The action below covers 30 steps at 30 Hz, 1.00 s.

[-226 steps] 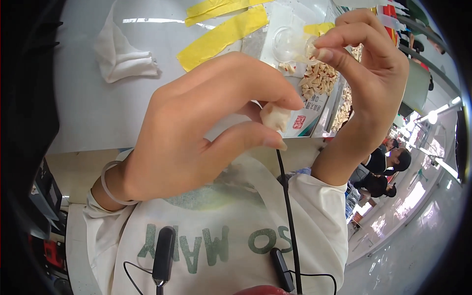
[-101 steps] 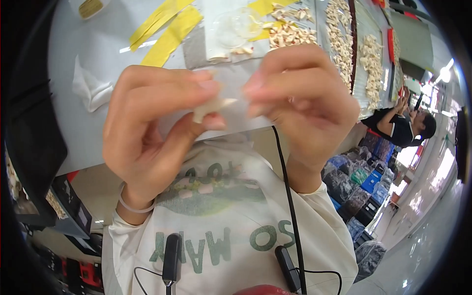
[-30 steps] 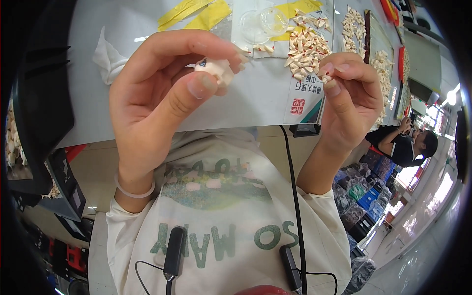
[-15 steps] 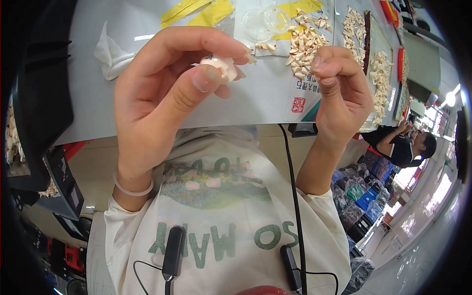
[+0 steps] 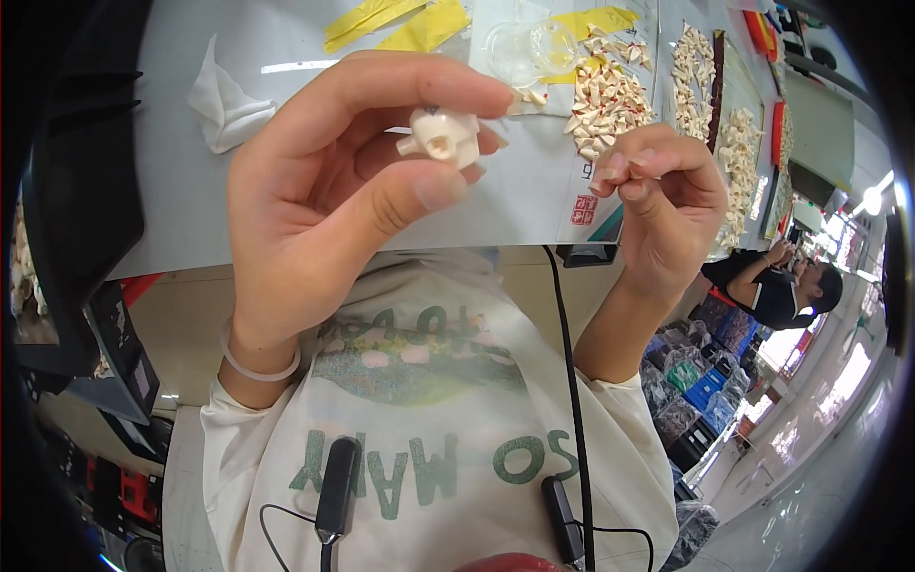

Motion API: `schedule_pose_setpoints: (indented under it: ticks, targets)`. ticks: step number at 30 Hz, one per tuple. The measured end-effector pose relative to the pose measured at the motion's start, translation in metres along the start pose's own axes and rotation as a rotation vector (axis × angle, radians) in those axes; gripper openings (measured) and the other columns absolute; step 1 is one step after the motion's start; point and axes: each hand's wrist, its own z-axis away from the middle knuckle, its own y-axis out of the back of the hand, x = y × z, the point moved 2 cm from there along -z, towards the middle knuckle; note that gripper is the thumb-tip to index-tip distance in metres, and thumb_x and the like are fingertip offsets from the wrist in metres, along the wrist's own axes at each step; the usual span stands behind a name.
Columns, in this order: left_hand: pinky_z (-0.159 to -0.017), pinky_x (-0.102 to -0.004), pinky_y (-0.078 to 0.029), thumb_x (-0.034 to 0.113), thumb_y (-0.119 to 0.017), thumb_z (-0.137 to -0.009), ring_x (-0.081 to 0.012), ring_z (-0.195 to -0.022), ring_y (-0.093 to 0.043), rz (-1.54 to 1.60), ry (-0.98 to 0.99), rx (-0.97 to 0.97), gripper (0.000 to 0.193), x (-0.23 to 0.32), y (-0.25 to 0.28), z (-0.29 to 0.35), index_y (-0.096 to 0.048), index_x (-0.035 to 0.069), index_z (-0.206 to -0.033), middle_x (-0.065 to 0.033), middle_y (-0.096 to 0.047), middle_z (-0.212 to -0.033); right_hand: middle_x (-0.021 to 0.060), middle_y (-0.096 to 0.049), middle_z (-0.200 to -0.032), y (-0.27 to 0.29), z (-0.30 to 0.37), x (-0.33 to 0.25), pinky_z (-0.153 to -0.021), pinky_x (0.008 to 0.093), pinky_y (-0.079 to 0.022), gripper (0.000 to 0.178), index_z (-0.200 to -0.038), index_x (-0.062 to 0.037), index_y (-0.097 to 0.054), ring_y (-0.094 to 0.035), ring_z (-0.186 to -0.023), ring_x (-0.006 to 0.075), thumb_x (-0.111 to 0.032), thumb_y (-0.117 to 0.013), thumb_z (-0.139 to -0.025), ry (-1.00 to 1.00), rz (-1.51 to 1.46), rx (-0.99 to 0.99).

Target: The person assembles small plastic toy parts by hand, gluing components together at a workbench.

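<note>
Between the thumb and fingers of my left hand (image 5: 310,191) is a small cream-white molded part (image 5: 444,136), with a round socket facing me and a short peg at its side. Over the table's right part, my right hand (image 5: 675,200) is closed in a pinch. Whatever its fingertips hold, if anything, is too small to tell from the nails. Just beyond that hand lies a pile of small cream pointed pieces (image 5: 610,105), some with red tips. The two hands are apart.
Clear plastic cups (image 5: 530,54) stand beyond my hands, near yellow tape strips (image 5: 424,27). A white cloth (image 5: 221,103) lies at the left on the grey table (image 5: 191,205). More pieces (image 5: 739,157) lie in rows at the right. A co-worker (image 5: 777,291) sits farther right.
The left hand has turned the molded part, so its socket now shows. My right hand has shifted slightly down, its fingers still pinched.
</note>
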Motion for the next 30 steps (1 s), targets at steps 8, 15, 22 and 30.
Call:
schedule_pose_setpoints:
  ticks: [8,15,22,30]
  targets:
    - [-0.064,-0.0225,-0.044,0.019,-0.067,-0.071,-0.0149,-0.073,-0.053,-0.149,-0.141,-0.055,0.036,-0.002,0.006,-0.002,-0.050,-0.001,-0.096,-0.0140,-0.056,-0.090,0.0158,-0.057,-0.072,-0.002,-0.001,-0.003,-0.043,0.0214,-0.043,0.016,-0.082,0.0071,-0.055,-0.055,-0.054,0.0162,0.010,-0.060,-0.067,0.199,0.087,0.008]
    - [-0.066,-0.0250,-0.046,0.019,-0.067,-0.071,-0.0175,-0.077,-0.055,-0.157,-0.186,-0.015,0.036,-0.003,0.006,0.002,-0.051,-0.001,-0.096,-0.0159,-0.056,-0.091,0.0143,-0.058,-0.074,-0.004,-0.010,-0.004,-0.055,0.0239,-0.048,0.017,-0.083,0.0065,-0.055,-0.057,-0.061,0.0171,0.011,-0.061,-0.067,0.329,0.183,0.085]
    - [-0.064,-0.0269,-0.049,0.019,-0.065,-0.073,-0.0197,-0.080,-0.055,-0.275,-0.272,-0.195,0.034,-0.002,0.012,-0.004,-0.052,-0.003,-0.095,-0.0170,-0.056,-0.091,0.0144,-0.059,-0.080,-0.004,-0.030,-0.017,-0.067,0.0232,-0.048,0.015,-0.084,0.0072,-0.057,-0.058,-0.070,0.0170,0.011,-0.059,-0.070,0.317,0.538,0.188]
    - [-0.068,-0.0272,-0.047,0.014,-0.064,-0.074,-0.0191,-0.078,-0.055,-0.132,-0.100,-0.056,0.032,-0.003,0.006,0.000,-0.051,-0.006,-0.096,-0.0175,-0.056,-0.091,0.0081,-0.053,-0.071,-0.039,-0.056,-0.015,-0.057,0.0228,-0.039,0.016,-0.066,0.0008,-0.058,-0.050,-0.065,0.0146,0.010,-0.063,-0.055,0.385,1.117,0.142]
